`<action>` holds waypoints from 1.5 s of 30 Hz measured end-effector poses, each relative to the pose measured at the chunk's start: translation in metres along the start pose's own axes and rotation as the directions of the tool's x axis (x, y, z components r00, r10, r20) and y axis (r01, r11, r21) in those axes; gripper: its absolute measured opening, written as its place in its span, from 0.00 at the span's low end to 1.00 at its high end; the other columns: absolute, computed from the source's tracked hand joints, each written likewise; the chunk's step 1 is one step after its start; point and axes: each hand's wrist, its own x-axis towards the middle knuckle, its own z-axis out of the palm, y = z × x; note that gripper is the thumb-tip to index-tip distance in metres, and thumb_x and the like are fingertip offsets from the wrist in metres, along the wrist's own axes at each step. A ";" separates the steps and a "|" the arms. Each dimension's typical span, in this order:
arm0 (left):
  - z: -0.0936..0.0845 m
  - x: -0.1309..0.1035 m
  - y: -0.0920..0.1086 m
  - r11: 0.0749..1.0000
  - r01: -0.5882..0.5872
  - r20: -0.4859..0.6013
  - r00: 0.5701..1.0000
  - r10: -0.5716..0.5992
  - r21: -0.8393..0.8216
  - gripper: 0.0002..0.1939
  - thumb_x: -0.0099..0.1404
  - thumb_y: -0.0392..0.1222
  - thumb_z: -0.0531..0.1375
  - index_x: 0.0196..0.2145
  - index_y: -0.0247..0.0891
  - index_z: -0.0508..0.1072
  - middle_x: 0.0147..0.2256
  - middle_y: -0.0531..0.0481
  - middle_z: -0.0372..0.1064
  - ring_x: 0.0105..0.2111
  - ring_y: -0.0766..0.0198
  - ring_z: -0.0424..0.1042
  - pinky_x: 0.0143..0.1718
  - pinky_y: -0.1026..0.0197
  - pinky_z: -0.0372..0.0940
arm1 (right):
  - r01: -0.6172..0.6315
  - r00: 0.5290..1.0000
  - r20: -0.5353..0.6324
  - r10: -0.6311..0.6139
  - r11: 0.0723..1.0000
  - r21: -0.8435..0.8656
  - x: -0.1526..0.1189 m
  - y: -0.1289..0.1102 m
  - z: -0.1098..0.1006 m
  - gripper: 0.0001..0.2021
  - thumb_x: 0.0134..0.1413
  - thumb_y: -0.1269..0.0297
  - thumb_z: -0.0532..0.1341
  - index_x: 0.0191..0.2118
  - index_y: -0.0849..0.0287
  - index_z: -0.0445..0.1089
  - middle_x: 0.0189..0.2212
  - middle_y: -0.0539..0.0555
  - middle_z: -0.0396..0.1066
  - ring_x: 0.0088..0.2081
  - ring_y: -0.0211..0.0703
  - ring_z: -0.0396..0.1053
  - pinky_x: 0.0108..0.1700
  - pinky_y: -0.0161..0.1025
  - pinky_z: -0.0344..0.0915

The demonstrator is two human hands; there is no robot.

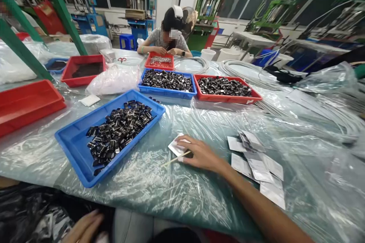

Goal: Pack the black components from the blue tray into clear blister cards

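Note:
My right hand (198,153) is closed around a thin pale stick (173,160), which points down and to the left over the plastic-covered table. The same fingers rest on a small silvery-white square packet (175,147). At the bottom edge, low by my lap, my left hand (87,228) is blurred by motion, and I cannot make out its fingers clearly. A blue tray (75,131) lies left of my right hand, with many small black pieces (122,129) in it. Beyond my right forearm is a loose pile of silvery square packets (258,169).
Farther back stand another blue tray (165,91) and a red tray (228,98), both with black parts. A person (164,41) works over a red tray across the table. Coiled cables (248,69) lie at the right; green frame posts (67,17) rise at the left.

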 end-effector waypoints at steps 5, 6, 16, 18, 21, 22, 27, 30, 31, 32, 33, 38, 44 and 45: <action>0.103 0.054 0.027 0.991 -0.135 0.379 0.916 0.135 -0.027 0.25 0.63 0.44 0.59 0.57 0.40 0.64 0.52 0.38 0.65 0.52 0.46 0.65 0.50 0.46 0.65 | -0.059 0.963 -0.235 0.130 0.956 0.286 0.010 -0.025 -0.009 0.19 0.65 0.56 0.49 0.40 0.60 0.75 0.32 0.56 0.69 0.35 0.46 0.67 0.41 0.42 0.64; 0.124 0.068 0.035 0.992 -0.127 0.454 0.884 0.109 0.009 0.30 0.62 0.49 0.60 0.59 0.36 0.61 0.54 0.34 0.62 0.54 0.42 0.63 0.50 0.44 0.64 | -0.046 0.957 -0.255 0.141 0.938 0.344 0.014 -0.024 -0.013 0.20 0.66 0.56 0.48 0.38 0.60 0.74 0.32 0.55 0.69 0.35 0.45 0.67 0.42 0.42 0.63; 0.177 0.106 0.039 0.977 -0.208 0.756 0.647 0.103 0.045 0.29 0.58 0.41 0.57 0.57 0.33 0.61 0.51 0.35 0.60 0.52 0.42 0.59 0.53 0.43 0.57 | 0.100 0.935 -0.211 0.284 0.359 0.928 0.065 -0.017 -0.025 0.13 0.51 0.55 0.63 0.33 0.62 0.74 0.21 0.47 0.55 0.22 0.33 0.50 0.26 0.34 0.50; 0.174 0.109 0.030 0.986 -0.164 0.771 0.630 0.091 0.017 0.30 0.58 0.41 0.57 0.58 0.34 0.60 0.51 0.37 0.59 0.52 0.43 0.59 0.53 0.44 0.56 | 0.104 0.940 -0.173 0.294 0.238 0.966 0.073 -0.017 -0.023 0.13 0.51 0.56 0.63 0.29 0.63 0.73 0.19 0.46 0.53 0.21 0.32 0.48 0.24 0.33 0.47; 0.174 0.112 0.023 0.994 -0.109 0.766 0.638 0.080 -0.013 0.29 0.58 0.41 0.58 0.57 0.36 0.61 0.50 0.39 0.60 0.51 0.46 0.60 0.53 0.47 0.56 | 0.079 0.932 -0.128 0.338 0.153 0.985 0.082 -0.015 -0.014 0.14 0.50 0.55 0.62 0.27 0.63 0.71 0.16 0.44 0.48 0.18 0.30 0.42 0.22 0.32 0.41; 0.175 0.112 0.022 0.995 -0.097 0.761 0.644 0.082 -0.026 0.28 0.58 0.41 0.57 0.56 0.37 0.61 0.50 0.40 0.60 0.51 0.47 0.60 0.53 0.47 0.56 | 0.072 0.924 -0.123 0.363 0.150 0.986 0.084 -0.014 -0.009 0.15 0.50 0.54 0.62 0.25 0.63 0.70 0.15 0.43 0.45 0.17 0.30 0.40 0.21 0.32 0.39; 0.178 0.108 0.021 0.997 -0.055 0.742 0.665 0.078 -0.056 0.26 0.59 0.41 0.58 0.55 0.37 0.63 0.49 0.41 0.61 0.51 0.47 0.60 0.52 0.47 0.56 | 0.077 0.870 -0.158 0.468 0.186 0.979 0.092 -0.008 0.025 0.24 0.51 0.47 0.57 0.15 0.60 0.63 0.12 0.42 0.38 0.16 0.29 0.34 0.19 0.32 0.34; 0.179 0.107 0.019 0.996 -0.058 0.734 0.674 0.086 -0.063 0.28 0.60 0.42 0.57 0.58 0.37 0.61 0.50 0.40 0.62 0.51 0.47 0.60 0.52 0.47 0.57 | 0.103 0.848 -0.194 0.493 0.205 0.973 0.096 -0.007 0.041 0.25 0.51 0.47 0.56 0.12 0.59 0.59 0.12 0.44 0.42 0.16 0.30 0.37 0.20 0.33 0.35; 0.178 0.107 0.019 0.996 -0.067 0.731 0.676 0.091 -0.062 0.28 0.60 0.42 0.57 0.58 0.37 0.62 0.49 0.41 0.62 0.51 0.47 0.60 0.52 0.47 0.57 | 0.108 0.845 -0.201 0.495 0.211 0.972 0.097 -0.007 0.044 0.26 0.51 0.47 0.55 0.11 0.58 0.58 0.11 0.45 0.43 0.16 0.31 0.38 0.20 0.33 0.35; 0.178 0.107 0.020 0.995 -0.077 0.728 0.679 0.096 -0.060 0.27 0.60 0.42 0.57 0.57 0.37 0.62 0.49 0.41 0.62 0.50 0.47 0.61 0.51 0.47 0.58 | 0.108 0.847 -0.203 0.492 0.216 0.970 0.097 -0.007 0.047 0.25 0.51 0.47 0.55 0.11 0.58 0.57 0.11 0.46 0.43 0.16 0.32 0.39 0.20 0.33 0.36; 0.178 0.107 0.020 0.995 -0.086 0.725 0.682 0.099 -0.055 0.26 0.60 0.42 0.57 0.57 0.37 0.63 0.49 0.41 0.63 0.49 0.47 0.61 0.50 0.47 0.58 | 0.101 0.852 -0.200 0.485 0.222 0.970 0.096 -0.007 0.049 0.25 0.51 0.48 0.55 0.11 0.58 0.57 0.11 0.46 0.44 0.17 0.32 0.40 0.20 0.33 0.36; 0.177 0.102 0.024 0.996 -0.085 0.706 0.707 0.048 0.018 0.27 0.60 0.41 0.56 0.57 0.39 0.63 0.49 0.42 0.63 0.50 0.47 0.61 0.51 0.47 0.57 | -0.002 0.901 -0.108 0.419 0.253 0.967 0.070 -0.010 0.054 0.23 0.52 0.51 0.57 0.13 0.59 0.61 0.12 0.45 0.47 0.16 0.31 0.41 0.20 0.34 0.37; 0.175 0.099 0.022 0.994 -0.108 0.715 0.696 0.064 0.016 0.30 0.60 0.42 0.56 0.61 0.41 0.59 0.53 0.40 0.61 0.54 0.45 0.59 0.53 0.46 0.56 | 0.009 0.925 -0.105 0.365 0.256 0.967 0.042 -0.016 0.028 0.13 0.51 0.56 0.59 0.29 0.61 0.71 0.18 0.45 0.54 0.18 0.33 0.51 0.22 0.34 0.49; 0.173 0.100 0.021 0.993 -0.116 0.696 0.715 0.072 0.016 0.31 0.60 0.42 0.57 0.61 0.40 0.57 0.54 0.40 0.60 0.54 0.45 0.59 0.52 0.46 0.56 | 0.046 0.916 -0.138 0.377 0.245 0.969 0.044 -0.018 0.020 0.10 0.49 0.59 0.60 0.34 0.61 0.72 0.21 0.47 0.58 0.20 0.34 0.54 0.24 0.35 0.52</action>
